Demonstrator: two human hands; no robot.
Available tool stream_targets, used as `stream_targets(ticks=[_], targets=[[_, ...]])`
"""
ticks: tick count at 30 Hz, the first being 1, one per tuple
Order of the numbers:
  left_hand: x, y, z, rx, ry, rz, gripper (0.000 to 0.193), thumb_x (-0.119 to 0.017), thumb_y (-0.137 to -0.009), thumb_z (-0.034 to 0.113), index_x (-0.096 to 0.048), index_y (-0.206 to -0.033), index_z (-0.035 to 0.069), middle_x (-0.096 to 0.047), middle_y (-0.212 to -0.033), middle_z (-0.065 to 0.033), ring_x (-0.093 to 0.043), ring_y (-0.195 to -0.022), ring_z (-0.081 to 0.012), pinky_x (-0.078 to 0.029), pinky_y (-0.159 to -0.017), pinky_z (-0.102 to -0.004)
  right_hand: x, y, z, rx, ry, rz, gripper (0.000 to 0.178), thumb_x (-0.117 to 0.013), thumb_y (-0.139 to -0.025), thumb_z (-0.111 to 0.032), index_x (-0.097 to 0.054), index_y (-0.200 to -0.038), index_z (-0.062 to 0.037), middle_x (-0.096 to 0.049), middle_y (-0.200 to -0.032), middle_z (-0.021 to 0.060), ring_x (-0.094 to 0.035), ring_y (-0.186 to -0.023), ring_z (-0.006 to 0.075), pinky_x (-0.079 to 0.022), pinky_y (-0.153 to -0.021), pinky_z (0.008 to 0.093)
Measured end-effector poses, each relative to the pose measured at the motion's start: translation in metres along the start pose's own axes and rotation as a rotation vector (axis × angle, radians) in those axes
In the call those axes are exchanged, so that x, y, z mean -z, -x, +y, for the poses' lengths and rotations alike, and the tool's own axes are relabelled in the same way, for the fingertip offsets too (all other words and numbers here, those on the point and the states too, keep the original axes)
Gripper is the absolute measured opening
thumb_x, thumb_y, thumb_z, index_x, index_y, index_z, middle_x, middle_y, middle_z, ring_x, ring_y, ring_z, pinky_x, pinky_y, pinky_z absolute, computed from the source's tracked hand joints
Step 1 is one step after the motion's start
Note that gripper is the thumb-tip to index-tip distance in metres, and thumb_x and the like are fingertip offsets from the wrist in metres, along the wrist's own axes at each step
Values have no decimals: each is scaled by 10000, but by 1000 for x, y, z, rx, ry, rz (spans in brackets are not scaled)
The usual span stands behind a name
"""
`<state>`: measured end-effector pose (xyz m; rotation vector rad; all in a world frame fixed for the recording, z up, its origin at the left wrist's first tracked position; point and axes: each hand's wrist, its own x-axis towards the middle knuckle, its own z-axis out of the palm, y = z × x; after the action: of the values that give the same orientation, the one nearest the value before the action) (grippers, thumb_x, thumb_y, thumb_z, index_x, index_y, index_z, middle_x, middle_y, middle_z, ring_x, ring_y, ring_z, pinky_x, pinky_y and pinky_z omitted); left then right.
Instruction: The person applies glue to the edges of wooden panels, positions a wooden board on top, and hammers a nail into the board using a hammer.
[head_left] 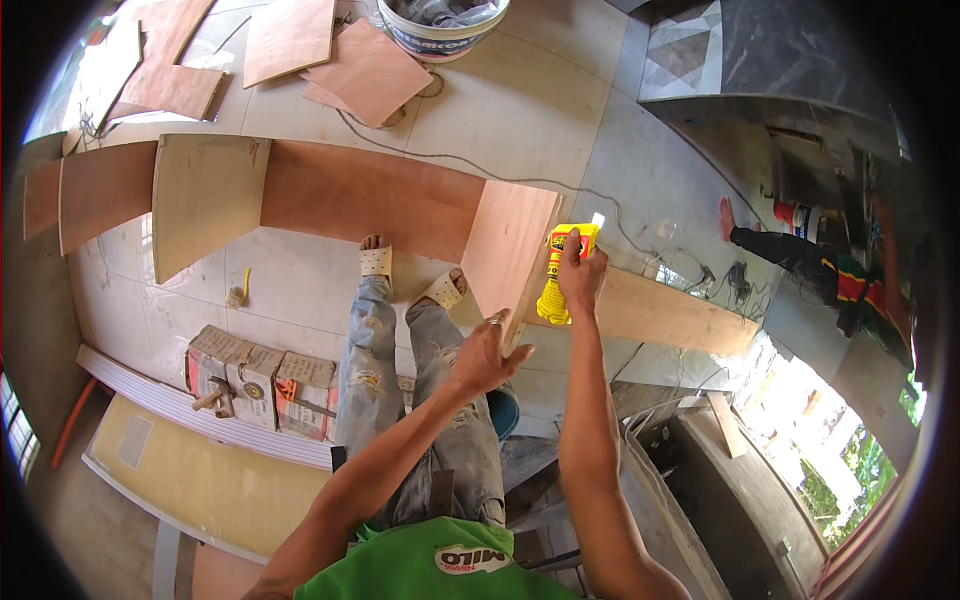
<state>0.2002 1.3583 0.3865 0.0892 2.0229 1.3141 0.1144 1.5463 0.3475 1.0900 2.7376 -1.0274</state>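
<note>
Green shirt [415, 565] nearest; ahead, the left hand [482, 357], thumb splayed, fingers at a plywood panel's [505, 235] near end, seemingly steadying it; the right hand [584, 277] clasps a yellow plastic bottle [555, 278] beside the panel's edge.

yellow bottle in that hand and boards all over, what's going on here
The person's right hand grips a yellow bottle by the edge of a wood panel; whether they touch is unclear. The left hand is at the panel's near corner, thumb spread. A long board extends leftward, and another person is off to the right.
</note>
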Motion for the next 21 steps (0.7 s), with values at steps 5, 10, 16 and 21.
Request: stream_targets(ticks=[5, 10, 16, 21], targets=[[-4, -14, 27, -3, 34, 34, 739, -676, -802, 347, -384, -1316, -97, -534, -1215, -299, -517, -1149, -407, -420, -975, -435, 0, -3, -18, -14, -3, 0, 494, -545, -907, -413, -624, -720, 38, -618, -650, 225, -633, -628, 381, -468, -573, 465], [-10, -24, 35, -11, 38, 42, 710, -687, -797, 341, -421, -1278, -109, -539, -1208, -305, -530, -1137, -417, -417, -976, -432, 4, -11, -12, 43, 68, 30, 499, -535, -915, -437, -624, -726, 17, -625, -627, 175, -632, -573, 309, -469, -546, 422], [-14, -37, 35, -36, 41, 106, 700, -693, -794, 320, -421, -1265, -121, -537, -1204, -311, -534, -1122, -429, -424, -966, -435, 5, -16, -13, 87, 87, 3, 442, -548, -908, -374, -625, -735, 26, -624, -669, 225, -626, -637, 389, -466, -590, 464], [-15, -41, 38, -9, 67, 55, 693, -695, -794, 315, -424, -1262, -119, -538, -1203, -311, -535, -1121, -424, -427, -962, -435, 6, -24, -19, 117, 55, 16, 430, -542, -912, -362, -616, -735, 23, -627, -673, 223, -623, -641, 397, -465, -593, 468]])
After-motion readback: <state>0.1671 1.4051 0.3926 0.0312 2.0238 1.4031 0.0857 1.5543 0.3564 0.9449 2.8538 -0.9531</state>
